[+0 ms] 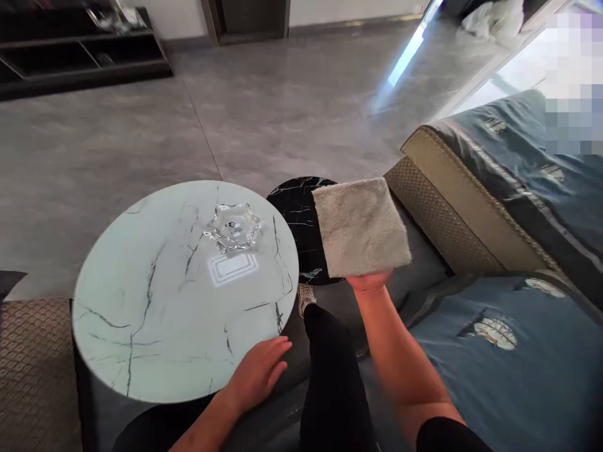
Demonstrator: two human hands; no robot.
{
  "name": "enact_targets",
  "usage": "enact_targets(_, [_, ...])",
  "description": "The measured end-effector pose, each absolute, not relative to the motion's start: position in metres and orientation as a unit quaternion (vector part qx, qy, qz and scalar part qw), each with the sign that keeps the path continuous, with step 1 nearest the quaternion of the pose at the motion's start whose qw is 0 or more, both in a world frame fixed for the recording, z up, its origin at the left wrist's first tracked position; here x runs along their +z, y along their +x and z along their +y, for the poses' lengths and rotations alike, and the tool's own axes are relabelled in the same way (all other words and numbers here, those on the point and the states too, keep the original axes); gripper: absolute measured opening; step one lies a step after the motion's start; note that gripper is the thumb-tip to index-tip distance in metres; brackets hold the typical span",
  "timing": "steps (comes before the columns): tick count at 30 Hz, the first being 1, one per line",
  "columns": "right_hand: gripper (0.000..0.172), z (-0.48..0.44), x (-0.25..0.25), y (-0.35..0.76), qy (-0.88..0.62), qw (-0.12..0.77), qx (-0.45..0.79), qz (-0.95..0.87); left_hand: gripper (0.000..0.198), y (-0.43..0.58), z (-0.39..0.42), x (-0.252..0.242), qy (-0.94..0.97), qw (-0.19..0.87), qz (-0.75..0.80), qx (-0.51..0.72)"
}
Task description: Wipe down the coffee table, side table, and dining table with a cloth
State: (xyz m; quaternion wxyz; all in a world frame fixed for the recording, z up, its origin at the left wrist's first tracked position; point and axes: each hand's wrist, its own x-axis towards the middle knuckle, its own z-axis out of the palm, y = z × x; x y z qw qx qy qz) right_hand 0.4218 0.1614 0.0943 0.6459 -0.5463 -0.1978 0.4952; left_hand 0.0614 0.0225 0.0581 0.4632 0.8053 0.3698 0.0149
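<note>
My right hand (370, 280) holds a beige fluffy cloth (362, 229), folded into a square. Its fingers are hidden beneath the cloth, above a low black marble-patterned table (294, 216). My left hand (260, 370) is at the near right rim of a round white marble-patterned table (174, 301), fingers stretched and thumb apart, with nothing in it. Whether it touches the tabletop I cannot tell. A clear star-shaped glass dish (234, 227) stands on the far right part of the white table.
On the right is a sofa with a beige armrest (471, 201) and a blue patterned cover (466, 358). A dark shelf unit (85, 56) stands at the back left. My shoe (306, 295) is beside the black table on the grey floor (292, 119).
</note>
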Motion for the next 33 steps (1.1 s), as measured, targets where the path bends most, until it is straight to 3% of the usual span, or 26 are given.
enact_targets(4, [0.071,0.1,0.051,0.447,-0.575,0.568,0.577,-0.116,0.047,0.068,0.039,0.071,0.761,0.492,0.422,-0.016])
enact_targets(8, [0.063,0.052,0.039,0.486,-0.648,0.503,0.566,-0.081,0.046,0.083,0.027,0.078,0.724,0.517,0.457,0.006])
enact_targets(11, [0.054,0.089,0.038,0.512,-0.743,0.408,0.466,-0.254,0.044,0.102,0.008,0.07,0.714,0.524,0.461,0.051])
enact_targets(14, [0.047,0.174,0.018,0.517,-0.742,0.345,0.347,-0.457,0.043,0.122,-0.016,0.048,0.72,0.51,0.459,0.1])
enact_targets(17, [0.064,0.254,-0.022,0.496,-0.672,0.297,0.319,-0.599,0.041,0.136,-0.047,0.018,0.718,0.451,0.509,0.151])
enact_targets(19, [0.079,0.28,-0.047,0.477,-0.633,0.189,0.251,-0.708,0.04,0.142,-0.075,0.004,0.706,0.403,0.555,0.175])
enact_targets(22, [0.085,0.277,-0.069,0.468,-0.599,0.079,0.16,-0.781,0.039,0.153,-0.124,0.001,0.693,0.372,0.595,0.164])
enact_targets(28, [0.085,0.223,-0.072,0.534,-0.605,0.073,0.148,-0.779,0.037,0.166,-0.178,0.024,0.672,0.383,0.626,0.101])
enact_targets(33, [0.088,0.202,-0.073,0.551,-0.709,0.169,0.191,-0.657,0.045,0.166,-0.155,0.013,0.662,0.396,0.634,0.049])
